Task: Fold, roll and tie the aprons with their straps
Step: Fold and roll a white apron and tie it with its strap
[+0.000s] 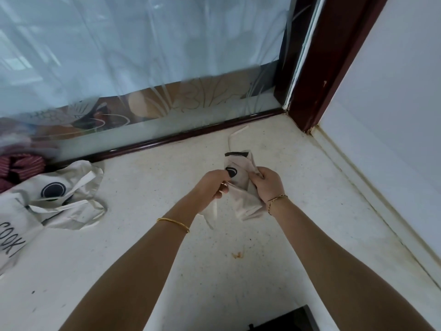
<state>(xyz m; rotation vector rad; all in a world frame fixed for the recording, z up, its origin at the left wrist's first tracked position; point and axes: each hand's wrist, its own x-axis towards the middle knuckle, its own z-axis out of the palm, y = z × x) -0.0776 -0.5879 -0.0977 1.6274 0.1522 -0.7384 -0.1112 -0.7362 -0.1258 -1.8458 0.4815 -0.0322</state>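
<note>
Soft window daylight — warped, blurry edges

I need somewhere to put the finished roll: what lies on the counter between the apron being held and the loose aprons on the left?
Nothing: the head view shows only bare speckled counter between the held apron and the loose aprons.

A pale, speckled stone counter [167, 247] runs back to a dark red window frame along its far edge and meets a white wall along its right edge. At the left edge lies a loose heap of cream aprons [59, 199] with black print, with a red striped cloth [21, 166] behind it at the far left corner. A cream strap [235, 136] lies near the far right corner, a small orange-brown stain [237, 254] marks the middle, and a dark object [286, 321] shows at the near edge.
</note>
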